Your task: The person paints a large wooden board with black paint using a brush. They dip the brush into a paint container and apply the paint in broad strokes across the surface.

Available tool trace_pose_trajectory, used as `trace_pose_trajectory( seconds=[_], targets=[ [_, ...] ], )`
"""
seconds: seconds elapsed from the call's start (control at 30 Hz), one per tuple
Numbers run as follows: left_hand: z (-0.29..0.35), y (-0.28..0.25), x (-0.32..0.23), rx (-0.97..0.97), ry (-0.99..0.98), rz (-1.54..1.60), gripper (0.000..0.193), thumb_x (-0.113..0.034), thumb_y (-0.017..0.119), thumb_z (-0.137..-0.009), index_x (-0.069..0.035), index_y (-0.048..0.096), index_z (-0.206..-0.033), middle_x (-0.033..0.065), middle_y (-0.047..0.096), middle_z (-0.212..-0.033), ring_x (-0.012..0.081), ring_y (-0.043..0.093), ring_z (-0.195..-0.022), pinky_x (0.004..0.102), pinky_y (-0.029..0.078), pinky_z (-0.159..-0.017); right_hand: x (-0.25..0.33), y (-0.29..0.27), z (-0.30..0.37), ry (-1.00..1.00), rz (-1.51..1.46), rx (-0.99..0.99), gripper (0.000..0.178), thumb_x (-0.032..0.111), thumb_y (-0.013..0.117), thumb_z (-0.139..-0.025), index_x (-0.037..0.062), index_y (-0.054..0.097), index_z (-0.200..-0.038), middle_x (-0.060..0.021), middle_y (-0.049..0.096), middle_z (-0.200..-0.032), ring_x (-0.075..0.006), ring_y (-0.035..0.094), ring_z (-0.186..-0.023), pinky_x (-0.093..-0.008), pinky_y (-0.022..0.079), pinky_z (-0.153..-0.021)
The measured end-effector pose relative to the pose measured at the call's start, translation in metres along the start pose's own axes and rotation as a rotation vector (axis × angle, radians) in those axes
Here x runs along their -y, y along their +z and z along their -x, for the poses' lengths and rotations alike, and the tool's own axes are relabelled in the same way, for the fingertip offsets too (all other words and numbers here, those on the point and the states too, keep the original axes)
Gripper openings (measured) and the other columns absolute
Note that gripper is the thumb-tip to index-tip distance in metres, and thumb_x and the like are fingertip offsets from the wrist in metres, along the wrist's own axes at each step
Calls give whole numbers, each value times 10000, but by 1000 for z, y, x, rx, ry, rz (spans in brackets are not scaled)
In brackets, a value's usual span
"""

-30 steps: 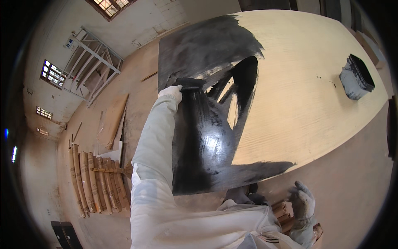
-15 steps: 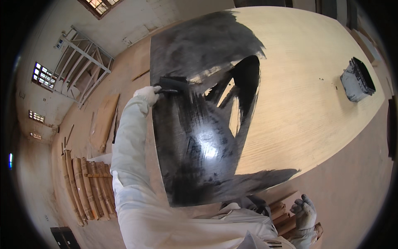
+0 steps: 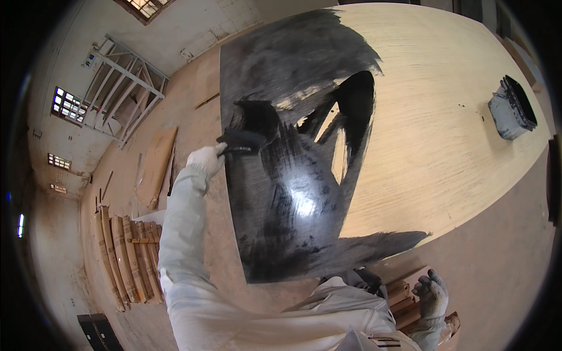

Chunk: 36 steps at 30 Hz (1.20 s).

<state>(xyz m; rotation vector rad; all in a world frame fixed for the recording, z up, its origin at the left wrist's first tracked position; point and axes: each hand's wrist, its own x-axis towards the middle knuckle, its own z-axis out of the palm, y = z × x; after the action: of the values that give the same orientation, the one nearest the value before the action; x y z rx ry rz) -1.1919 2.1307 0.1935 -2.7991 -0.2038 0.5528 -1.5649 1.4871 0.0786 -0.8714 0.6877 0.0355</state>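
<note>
My left hand (image 3: pixel 206 160), in a pale glove, grips a wide paintbrush (image 3: pixel 243 140) coated in black. The brush rests on the black-smeared left part of a large pale wood-grained panel (image 3: pixel 421 128), close to its left edge. Thick wet strokes of black paint (image 3: pixel 358 99) stand out near the middle, with bare wood showing between them. Down at the lower right, away from the panel's surface, my right hand (image 3: pixel 433 295) holds nothing visible; its stained glove has loosely bent fingers, apart. On the panel's far right stands a paint-smeared square bucket (image 3: pixel 510 111).
Several brown cardboard rolls (image 3: pixel 129 251) lie on the floor at left. Beyond them are a flat brown board (image 3: pixel 157 167) and a white metal frame (image 3: pixel 126 88) by the wall. More brown rolls (image 3: pixel 404 304) lie beneath the panel's near edge.
My left hand has drawn the brush toward me along the panel's left side, leaving a dark wet stroke behind it. My right hand stays about where it was.
</note>
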Motion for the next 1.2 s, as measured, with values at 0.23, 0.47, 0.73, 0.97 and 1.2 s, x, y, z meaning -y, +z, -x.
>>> trace_pose_trajectory(
  seconds=[0.23, 0.47, 0.73, 0.97, 1.2],
  targets=[
    [-9, -4, -4, -5, -38, 54, 483, -370, 593, -1018, -316, 602, -1498, 138, 746, -1287, 361, 704, -1206, 484, 564, -1013, 4, -3, 7, -3, 2, 2, 577, 181, 690, -955, -67, 525, -1449, -236, 689, -1132, -331, 687, -921, -457, 556, -770],
    [-72, -24, -10, -90, -11, 73, 493, -338, 613, -996, -333, 622, -1489, 133, 723, -1347, 335, 688, -1254, 464, 551, -1059, 6, -9, 10, 17, 13, 16, 541, 147, 674, -967, -76, 526, -1437, -248, 685, -1137, -336, 687, -930, -468, 564, -795],
    [-65, -52, -124, -102, 257, 28, 515, -282, 602, -997, -237, 611, -1510, 140, 693, -1399, 344, 657, -1295, 446, 519, -1108, 2, -27, 18, 37, -74, 28, 529, 137, 677, -971, -80, 531, -1431, -254, 690, -1155, -345, 693, -943, -478, 567, -796],
    [-109, -72, -150, 136, -41, -6, 478, -225, 559, -1010, -162, 641, -1477, 139, 658, -1464, 327, 615, -1370, 446, 483, -1156, 24, -62, 3, 31, -51, -19, 535, 149, 694, -958, -57, 543, -1428, -227, 693, -1136, -359, 695, -935, -486, 571, -778],
    [-109, -140, -230, 2, -40, 47, 476, -224, 554, -1012, -159, 642, -1475, 141, 657, -1466, 327, 613, -1373, 446, 482, -1158, 67, -125, -52, 54, -113, 80, 546, 163, 700, -959, -53, 529, -1431, -215, 680, -1114, -369, 690, -911, -491, 569, -770]
  ],
)
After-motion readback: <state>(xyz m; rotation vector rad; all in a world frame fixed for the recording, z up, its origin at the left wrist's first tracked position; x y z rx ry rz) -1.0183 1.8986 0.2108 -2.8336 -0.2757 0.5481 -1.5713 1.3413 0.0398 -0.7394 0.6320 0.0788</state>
